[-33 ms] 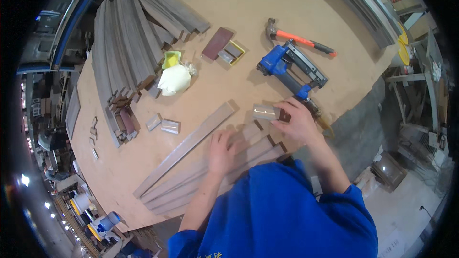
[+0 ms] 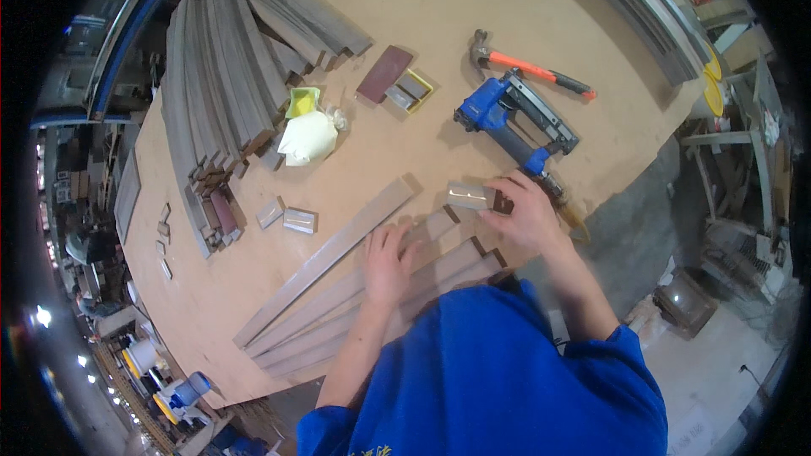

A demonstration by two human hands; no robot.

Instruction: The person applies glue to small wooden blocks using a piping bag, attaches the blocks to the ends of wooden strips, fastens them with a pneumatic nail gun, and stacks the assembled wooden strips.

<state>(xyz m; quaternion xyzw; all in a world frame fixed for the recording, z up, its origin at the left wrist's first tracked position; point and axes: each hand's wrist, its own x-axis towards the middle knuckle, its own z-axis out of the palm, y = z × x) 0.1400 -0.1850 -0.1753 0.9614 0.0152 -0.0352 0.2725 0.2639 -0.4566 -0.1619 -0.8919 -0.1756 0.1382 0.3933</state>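
Rests the left hand [image 2: 389, 268], fingers apart, across a wooden strip [image 2: 433, 229]; cannot tell whether gripping. Pinches a small grey block [image 2: 470, 196] between thumb and fingers of the right hand [image 2: 525, 213], just by that strip's far end, at two o'clock from the left hand. Has two similar blocks [image 2: 300, 220] on the surface [image 2: 203, 308] at ten o'clock from the left hand, a white bag [image 2: 308, 142] at eleven; a blue nail gun [image 2: 507, 137] at twelve from the right hand, with an orange-handled hammer [image 2: 532, 70] beyond.
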